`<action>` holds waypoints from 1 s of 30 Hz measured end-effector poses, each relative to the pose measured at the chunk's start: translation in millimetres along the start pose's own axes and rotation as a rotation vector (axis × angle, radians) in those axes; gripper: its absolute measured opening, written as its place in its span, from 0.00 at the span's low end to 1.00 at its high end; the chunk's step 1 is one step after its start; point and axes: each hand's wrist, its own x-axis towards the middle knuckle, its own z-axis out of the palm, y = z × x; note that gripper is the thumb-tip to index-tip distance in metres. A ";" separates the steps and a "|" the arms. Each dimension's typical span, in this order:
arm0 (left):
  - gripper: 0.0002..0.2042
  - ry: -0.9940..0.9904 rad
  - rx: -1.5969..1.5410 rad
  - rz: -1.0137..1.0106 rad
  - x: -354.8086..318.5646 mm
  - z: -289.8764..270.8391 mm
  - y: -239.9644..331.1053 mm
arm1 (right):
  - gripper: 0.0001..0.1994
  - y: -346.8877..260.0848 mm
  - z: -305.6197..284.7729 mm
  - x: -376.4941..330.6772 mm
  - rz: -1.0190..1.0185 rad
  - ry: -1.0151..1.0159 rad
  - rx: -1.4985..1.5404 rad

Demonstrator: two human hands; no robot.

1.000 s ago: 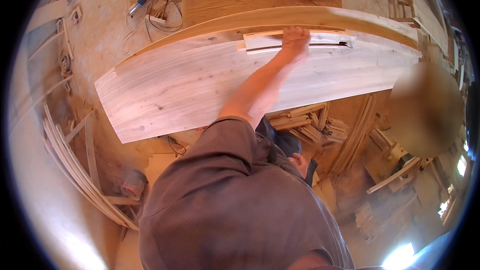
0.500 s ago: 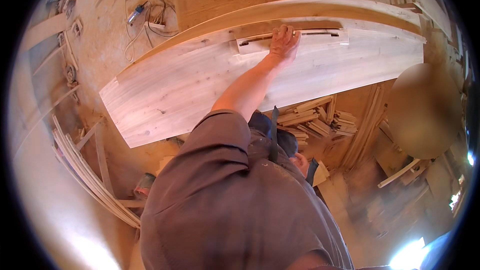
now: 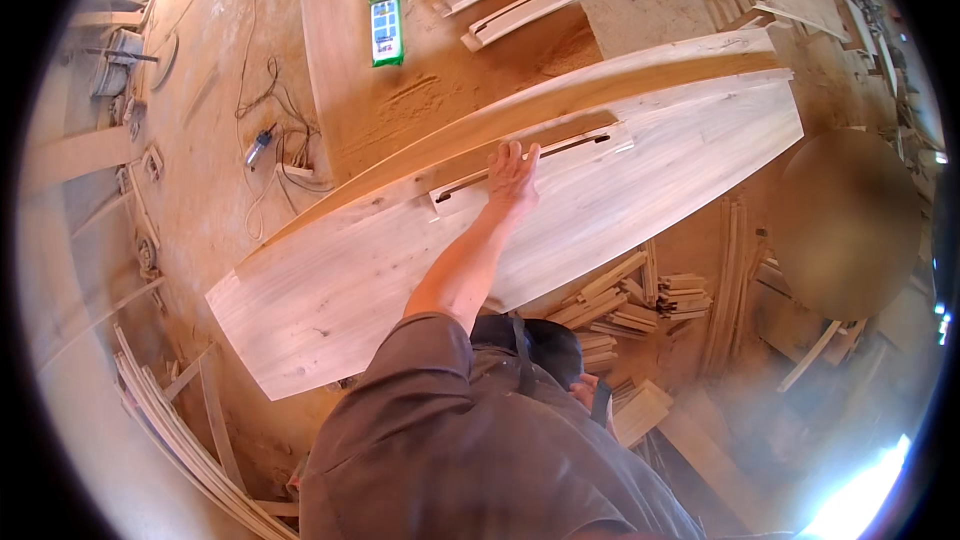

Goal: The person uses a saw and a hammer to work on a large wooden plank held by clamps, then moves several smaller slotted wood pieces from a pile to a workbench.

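Looking down, I have bent laths (image 3: 170,415) at my far left and, farther along, a small tool (image 3: 258,145) beside tangled cords (image 3: 268,95). Next comes the near-left end of the pale board (image 3: 340,315), which slants up to the right with a bowed rail (image 3: 620,90) along its far edge. The slotted strip (image 3: 568,159) lies on this board, just inside the rail; whether the two touch I cannot tell. My left hand (image 3: 512,180) is on the strip, a little left of its middle, fingers half bent over it and holding it to the board; how hard they press does not show. I judge the strip light enough for one hand and stiff along its length, weakest beside the long slot, where little wood seems left. It should slide easily on smooth wood, more so if there is dust under it. I would take it across the width near the middle, as here, or by the solid ends past the slot, and keep fingertips out of the slot. Beyond the rail, a green packet (image 3: 385,28) lies left of two similar pieces (image 3: 535,5). My right hand (image 3: 583,390) is low by my waist, beside a dark thing (image 3: 601,402); it is mostly hidden, so I cannot tell its grip. Farther right lie stacked offcuts (image 3: 683,295) and long slats (image 3: 728,285).
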 end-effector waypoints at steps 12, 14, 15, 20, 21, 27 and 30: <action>0.27 -0.165 0.041 0.004 5.7 -31.3 -3.5 | 0.15 26.1 14.9 7.3 -0.124 0.140 -0.008; 0.25 -0.246 0.043 0.035 11.1 -30.3 4.4 | 0.15 59.5 13.0 18.1 -0.171 0.183 0.023; 0.27 -0.304 0.065 0.010 11.8 -26.8 7.0 | 0.14 60.3 17.2 21.2 -0.167 0.214 -0.013; 0.36 -0.269 0.146 0.082 -11.8 -15.7 25.5 | 0.15 36.3 61.1 10.8 -0.260 0.259 -0.808; 0.27 -0.286 0.126 0.029 -11.5 -32.7 39.1 | 0.14 -25.1 73.1 -3.2 -0.098 0.278 -0.618; 0.38 -0.290 0.097 -0.080 -10.6 18.2 7.0 | 0.18 17.0 124.5 -15.5 -0.007 0.545 0.083; 0.40 -0.303 0.214 -0.059 11.2 29.1 -35.1 | 0.20 54.1 172.6 -37.3 0.110 0.686 0.344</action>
